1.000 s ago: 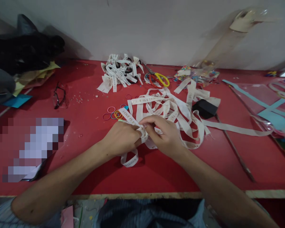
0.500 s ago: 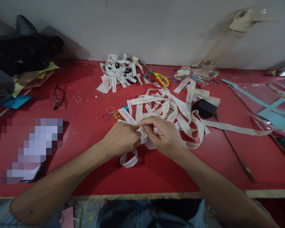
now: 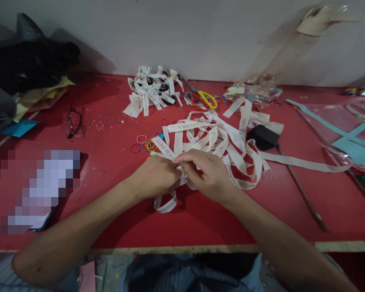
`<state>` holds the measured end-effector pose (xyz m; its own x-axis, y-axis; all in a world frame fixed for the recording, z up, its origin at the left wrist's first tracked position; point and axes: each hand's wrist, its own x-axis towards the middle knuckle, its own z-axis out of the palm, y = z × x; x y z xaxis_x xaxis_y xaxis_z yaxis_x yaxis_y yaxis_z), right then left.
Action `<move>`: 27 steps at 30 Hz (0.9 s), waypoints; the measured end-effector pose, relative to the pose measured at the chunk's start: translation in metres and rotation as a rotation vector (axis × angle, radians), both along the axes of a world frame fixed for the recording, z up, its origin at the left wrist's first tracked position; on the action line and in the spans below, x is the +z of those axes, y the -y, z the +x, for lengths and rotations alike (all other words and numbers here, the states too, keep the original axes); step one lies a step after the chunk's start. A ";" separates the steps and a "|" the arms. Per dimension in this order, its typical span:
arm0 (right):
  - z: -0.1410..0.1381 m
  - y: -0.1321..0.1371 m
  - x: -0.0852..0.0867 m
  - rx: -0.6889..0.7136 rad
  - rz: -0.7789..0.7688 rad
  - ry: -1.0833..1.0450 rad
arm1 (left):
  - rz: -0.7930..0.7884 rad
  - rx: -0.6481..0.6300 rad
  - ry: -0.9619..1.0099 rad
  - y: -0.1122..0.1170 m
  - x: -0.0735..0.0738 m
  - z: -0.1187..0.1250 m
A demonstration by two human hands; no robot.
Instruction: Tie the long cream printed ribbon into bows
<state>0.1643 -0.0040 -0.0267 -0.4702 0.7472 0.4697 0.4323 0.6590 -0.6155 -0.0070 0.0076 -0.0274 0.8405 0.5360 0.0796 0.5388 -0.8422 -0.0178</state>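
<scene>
A long cream ribbon (image 3: 231,144) with printed letters lies tangled on the red table (image 3: 109,134). My left hand (image 3: 157,176) and my right hand (image 3: 208,174) meet at its near end, both closed and pinching a folded part of the ribbon between fingertips. A short loop of ribbon (image 3: 166,204) hangs below my left hand. Several coloured rubber bands (image 3: 144,145) lie just beyond my left hand. A pile of finished ribbon bows (image 3: 153,91) sits at the back, with red and yellow scissors (image 3: 202,99) beside it.
Glasses (image 3: 74,121) lie left of centre. A black bag (image 3: 30,56) and coloured papers (image 3: 42,95) fill the back left. A small black box (image 3: 263,137) and a thin stick (image 3: 302,190) lie to the right, blue paper strips (image 3: 349,142) further right. A blurred-out object rests near left.
Both hands stay pinched on the ribbon; my right fingers have shifted slightly over the fold. The view has tilted a little.
</scene>
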 end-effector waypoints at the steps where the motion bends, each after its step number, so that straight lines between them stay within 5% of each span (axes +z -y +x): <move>1: 0.000 0.000 0.000 0.003 0.003 0.005 | 0.012 -0.005 -0.002 0.000 0.000 0.000; 27: -0.001 0.001 0.002 0.025 0.008 0.079 | 0.109 -0.061 -0.014 0.001 -0.001 -0.001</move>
